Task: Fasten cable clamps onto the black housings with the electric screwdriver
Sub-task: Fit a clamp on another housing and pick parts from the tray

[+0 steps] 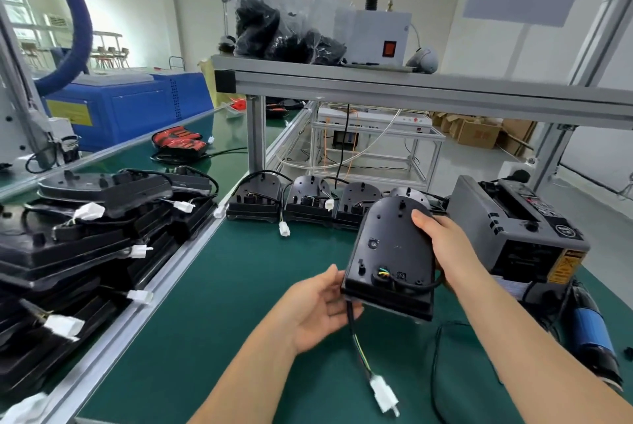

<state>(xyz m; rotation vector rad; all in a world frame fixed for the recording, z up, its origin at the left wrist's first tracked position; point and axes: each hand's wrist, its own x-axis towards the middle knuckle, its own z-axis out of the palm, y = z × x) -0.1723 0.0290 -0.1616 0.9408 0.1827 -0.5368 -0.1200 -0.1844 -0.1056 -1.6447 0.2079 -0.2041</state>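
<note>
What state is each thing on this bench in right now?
Held housing: lifted off the mat, tilted.
Right hand: grips the housing's side.
Left hand: supports its lower corner, fingers relaxed.
White connector: unplugged, at the cable's end.
Electric screwdriver: lying on the mat, untouched.
Row of housings: lined up at the mat's back.

The right hand's [445, 245] fingers are hidden behind the held black housing [394, 245]. The stacked housings [68, 252] run off the left edge. The grey machine's [486, 214] yellow label [563, 269], likely a warning sticker, is too small to read.

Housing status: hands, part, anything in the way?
Right hand grips housing; left hand supports its lower corner. Housing held above mat, cable dangling. Screwdriver lies right, untouched.
</note>
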